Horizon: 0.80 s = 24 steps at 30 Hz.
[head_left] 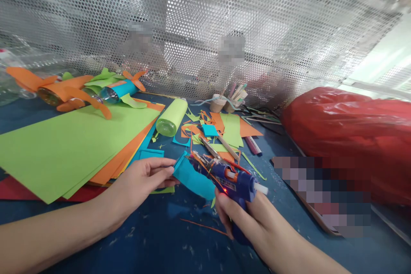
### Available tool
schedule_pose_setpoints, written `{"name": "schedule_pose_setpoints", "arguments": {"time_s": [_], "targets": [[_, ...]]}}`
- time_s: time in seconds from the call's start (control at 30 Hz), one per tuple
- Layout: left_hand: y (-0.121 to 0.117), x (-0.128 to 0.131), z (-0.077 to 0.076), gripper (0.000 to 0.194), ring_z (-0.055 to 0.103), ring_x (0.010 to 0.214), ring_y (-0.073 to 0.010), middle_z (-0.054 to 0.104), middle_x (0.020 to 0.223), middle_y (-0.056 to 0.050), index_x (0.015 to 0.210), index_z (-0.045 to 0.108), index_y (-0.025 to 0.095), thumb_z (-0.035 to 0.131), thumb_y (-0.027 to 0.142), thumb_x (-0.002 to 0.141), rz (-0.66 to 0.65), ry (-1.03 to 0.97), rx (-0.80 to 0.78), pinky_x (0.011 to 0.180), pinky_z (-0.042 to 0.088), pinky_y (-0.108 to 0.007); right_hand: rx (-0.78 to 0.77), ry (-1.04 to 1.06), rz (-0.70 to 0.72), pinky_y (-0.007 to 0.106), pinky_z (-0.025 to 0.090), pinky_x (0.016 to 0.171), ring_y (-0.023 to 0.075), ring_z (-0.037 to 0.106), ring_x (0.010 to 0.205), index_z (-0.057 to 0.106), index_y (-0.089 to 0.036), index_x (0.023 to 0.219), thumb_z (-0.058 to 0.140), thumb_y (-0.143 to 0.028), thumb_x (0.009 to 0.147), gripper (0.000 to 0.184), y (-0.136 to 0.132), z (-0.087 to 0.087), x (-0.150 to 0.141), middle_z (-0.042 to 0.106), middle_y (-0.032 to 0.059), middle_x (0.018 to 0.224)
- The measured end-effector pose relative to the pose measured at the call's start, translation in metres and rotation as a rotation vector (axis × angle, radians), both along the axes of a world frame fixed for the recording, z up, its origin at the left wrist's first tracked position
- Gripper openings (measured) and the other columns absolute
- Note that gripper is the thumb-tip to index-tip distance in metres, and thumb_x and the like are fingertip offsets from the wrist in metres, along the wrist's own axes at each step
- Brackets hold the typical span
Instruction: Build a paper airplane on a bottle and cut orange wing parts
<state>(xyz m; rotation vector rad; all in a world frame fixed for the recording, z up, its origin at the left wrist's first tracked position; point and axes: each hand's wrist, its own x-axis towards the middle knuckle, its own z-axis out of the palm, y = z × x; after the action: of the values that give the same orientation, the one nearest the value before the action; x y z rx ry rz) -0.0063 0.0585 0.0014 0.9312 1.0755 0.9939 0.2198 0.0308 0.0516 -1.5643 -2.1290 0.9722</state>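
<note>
My left hand (149, 177) pinches one end of a curved blue paper piece (194, 179) between thumb and fingers, just above the table. A dark blue hot glue gun (239, 182) is gripped in my right hand (245, 218), its red light on and a white glue stick poking out of the back. The gun's nozzle is at the folded edge of the blue paper, close to my left fingertips; whether it touches I cannot tell. Behind the paper lie scissors (210, 147) and a craft knife with a light handle (227, 147).
Stacked green and orange sheets (80, 141) cover the left side. A green-wrapped bottle (172, 116) lies amid paper scraps (192, 130). Orange paper-covered bottles (66, 90) stand back left. Cups of sticks (218, 102) sit by the perforated metal screen (192, 30). A red plastic bag (346, 137) is at right.
</note>
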Motion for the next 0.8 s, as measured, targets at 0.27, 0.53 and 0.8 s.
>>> {"name": "schedule_pose_setpoints", "arguments": {"time_s": [0.27,0.53,0.8], "targets": [[0.0003,0.0002,0.0010,0.021,0.073,0.089,-0.0186,0.080,0.092,0.001,0.101,0.077,0.025,0.074,0.028,0.080,-0.017,-0.012,0.026,0.084,0.057,-0.028,-0.061,-0.079,-0.047,0.035,0.047,0.067,0.0213,0.056,0.070,0.049,-0.022,0.070,0.032,-0.061,0.090,0.047,-0.0003,-0.0026,0.0036,0.061,0.0061,0.072],[0.0024,0.0005,-0.0016,0.021,0.072,0.092,-0.0188,0.080,0.094,0.001,0.099,0.077,0.026,0.075,0.029,0.078,-0.033,-0.009,0.058,0.086,0.057,-0.028,-0.057,-0.072,-0.034,0.035,0.047,0.067,0.0205,0.056,0.069,0.047,-0.022,0.068,0.032,-0.060,0.090,0.046,0.0014,-0.0025,0.0014,0.060,0.0053,0.071],[0.0029,-0.0006,-0.0051,0.025,0.073,0.092,-0.0204,0.079,0.097,-0.001,0.101,0.076,0.024,0.077,0.030,0.077,0.007,-0.009,0.023,0.091,0.056,-0.033,-0.064,-0.005,0.030,0.028,0.049,0.058,0.0172,0.057,0.061,0.048,-0.023,0.070,0.038,-0.052,0.093,0.038,-0.0056,0.0056,-0.0025,0.058,0.0008,0.064]]}}
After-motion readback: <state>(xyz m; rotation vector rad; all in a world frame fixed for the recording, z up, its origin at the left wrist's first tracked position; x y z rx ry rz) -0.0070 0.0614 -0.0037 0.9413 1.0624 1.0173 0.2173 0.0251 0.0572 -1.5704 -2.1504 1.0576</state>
